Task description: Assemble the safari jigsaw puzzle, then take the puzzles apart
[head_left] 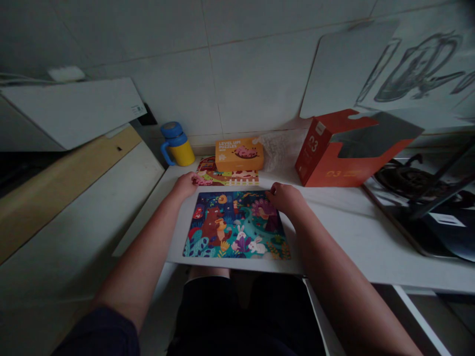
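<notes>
A forest-animal jigsaw puzzle (237, 232) lies flat on the white counter in front of me, with bears, rabbits and a peacock on a dark blue-green ground. My right hand (286, 198) is at its top right corner, the fingers curled and pinched over the edge. Just beyond the puzzle's top left corner is my left hand (185, 185), fingers bent together at the lower left of a farm picture sheet (243, 181). Whatever is between those left fingertips is hidden. An orange puzzle box (239, 159) rests on the back of the farm sheet.
A yellow and blue mug-like bottle (182, 151) stands back left. Crumpled clear plastic wrap (280, 151) lies beside the puzzle box. An open red carton (334, 158) stands back right, near a black gas hob (434, 217). White panels (85, 111) lean at the left.
</notes>
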A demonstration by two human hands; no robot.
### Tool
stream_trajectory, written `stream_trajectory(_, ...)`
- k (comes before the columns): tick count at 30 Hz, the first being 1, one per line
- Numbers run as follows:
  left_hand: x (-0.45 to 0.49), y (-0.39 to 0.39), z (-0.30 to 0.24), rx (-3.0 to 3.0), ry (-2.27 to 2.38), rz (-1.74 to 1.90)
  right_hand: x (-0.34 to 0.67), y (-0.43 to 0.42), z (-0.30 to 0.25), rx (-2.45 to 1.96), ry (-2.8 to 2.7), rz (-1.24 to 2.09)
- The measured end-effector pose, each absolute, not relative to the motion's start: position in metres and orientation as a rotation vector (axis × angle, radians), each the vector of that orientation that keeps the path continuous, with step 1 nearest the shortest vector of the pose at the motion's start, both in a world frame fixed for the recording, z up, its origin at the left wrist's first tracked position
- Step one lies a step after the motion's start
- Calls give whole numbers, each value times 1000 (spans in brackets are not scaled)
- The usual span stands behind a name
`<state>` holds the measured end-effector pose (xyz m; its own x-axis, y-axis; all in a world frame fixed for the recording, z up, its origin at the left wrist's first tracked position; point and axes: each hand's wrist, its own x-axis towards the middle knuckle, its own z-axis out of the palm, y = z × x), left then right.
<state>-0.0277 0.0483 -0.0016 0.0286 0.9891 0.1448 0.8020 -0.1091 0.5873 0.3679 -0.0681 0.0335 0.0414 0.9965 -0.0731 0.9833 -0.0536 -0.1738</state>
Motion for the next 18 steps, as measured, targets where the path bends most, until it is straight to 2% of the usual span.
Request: stream_trajectory(18,-6,39,-1,1973,1787,761,367,-70,35,-2210,-2124,246)
